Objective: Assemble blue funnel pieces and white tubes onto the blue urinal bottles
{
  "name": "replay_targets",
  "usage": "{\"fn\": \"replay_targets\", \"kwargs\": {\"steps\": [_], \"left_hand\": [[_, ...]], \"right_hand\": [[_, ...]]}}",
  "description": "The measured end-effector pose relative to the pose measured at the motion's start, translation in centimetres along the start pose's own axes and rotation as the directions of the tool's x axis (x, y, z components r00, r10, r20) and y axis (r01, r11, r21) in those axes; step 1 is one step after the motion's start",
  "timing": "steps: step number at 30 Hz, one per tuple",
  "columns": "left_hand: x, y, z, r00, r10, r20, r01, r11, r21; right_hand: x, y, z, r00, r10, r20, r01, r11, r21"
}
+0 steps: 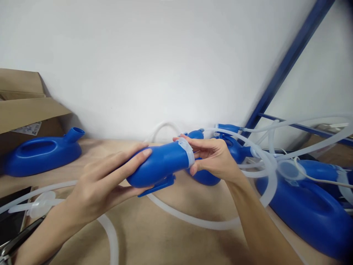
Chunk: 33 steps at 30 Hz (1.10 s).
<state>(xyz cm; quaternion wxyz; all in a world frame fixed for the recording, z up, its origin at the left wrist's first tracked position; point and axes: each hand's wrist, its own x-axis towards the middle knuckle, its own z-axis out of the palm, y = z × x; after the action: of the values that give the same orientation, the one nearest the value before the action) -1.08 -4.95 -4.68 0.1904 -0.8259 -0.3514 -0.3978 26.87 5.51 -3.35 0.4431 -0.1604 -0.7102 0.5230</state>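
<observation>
Both hands meet just off centre, toward 7 o'clock, on a blue cup [158, 165] held above the table [154, 243]. The left hand [107, 175] comes in from 8 o'clock, back of the hand in sight, its fingers partly spread and curled round the cup's rounded end, with part of the hand tucked underneath. The right hand [211, 152] comes up from 5 o'clock, wrist bent toward the cup; its thumb and fingers are nearly closed on the milky ring [187, 151] at the cup's mouth, some fingertips hidden behind it.

A white label [29, 129] on the cardboard box [22, 112] at 9 o'clock carries dark print and a square code, too blurred to read.

The cup is smooth plastic, tilted with its mouth toward 2 o'clock, and a flat blue tab [158, 186] juts from its underside. The ring is translucent, with a rounded flap on top. A blue jug [48, 152] at 9 o'clock has an oval handle opening and a round spout; another big jug [309, 217] lies at 4 o'clock. A milky, flexible hose [193, 220] curves below the cup, and a straight blue metal frame [286, 68] slants at 2 o'clock before a plain, pale wall [138, 62].
</observation>
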Motion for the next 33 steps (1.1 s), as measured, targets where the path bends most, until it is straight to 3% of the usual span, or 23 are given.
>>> {"fn": "replay_targets", "kwargs": {"steps": [4,7,9,12,15,20,28,33], "left_hand": [[-0.2,-0.5,-0.4,0.999,0.001,0.039,-0.001,1.000,-0.007],[-0.2,-1.1,-0.4,0.991,-0.107,0.076,0.118,0.979,-0.168],[-0.1,-1.3,0.0,0.981,-0.163,0.102,0.184,0.953,-0.242],[0.2,-1.1,0.8,0.973,-0.187,0.135,0.218,0.936,-0.276],[0.4,-0.5,1.1,0.980,-0.148,0.130,0.180,0.941,-0.286],[0.5,-0.1,0.8,0.984,-0.101,0.144,0.140,0.947,-0.290],[0.1,-0.3,0.8,0.984,-0.080,0.160,0.118,0.964,-0.240],[-0.1,0.1,0.9,0.989,-0.046,0.139,0.073,0.979,-0.191]], "right_hand": [[0.1,0.0,-0.4,0.999,0.019,0.051,-0.017,0.999,-0.036],[0.2,-0.1,0.5,0.987,0.029,0.160,-0.017,0.997,-0.075],[0.4,0.1,1.9,0.981,0.040,0.191,-0.040,0.999,-0.005],[0.7,0.9,4.5,0.999,0.041,0.011,-0.043,0.975,0.219],[0.8,1.5,6.0,0.990,0.095,-0.103,-0.059,0.949,0.311],[0.2,1.0,6.2,0.980,0.156,-0.120,-0.118,0.954,0.277],[-0.5,0.6,6.8,0.962,0.162,-0.220,-0.106,0.963,0.248],[-0.1,0.8,6.4,0.969,0.137,-0.207,-0.070,0.951,0.301]]}}
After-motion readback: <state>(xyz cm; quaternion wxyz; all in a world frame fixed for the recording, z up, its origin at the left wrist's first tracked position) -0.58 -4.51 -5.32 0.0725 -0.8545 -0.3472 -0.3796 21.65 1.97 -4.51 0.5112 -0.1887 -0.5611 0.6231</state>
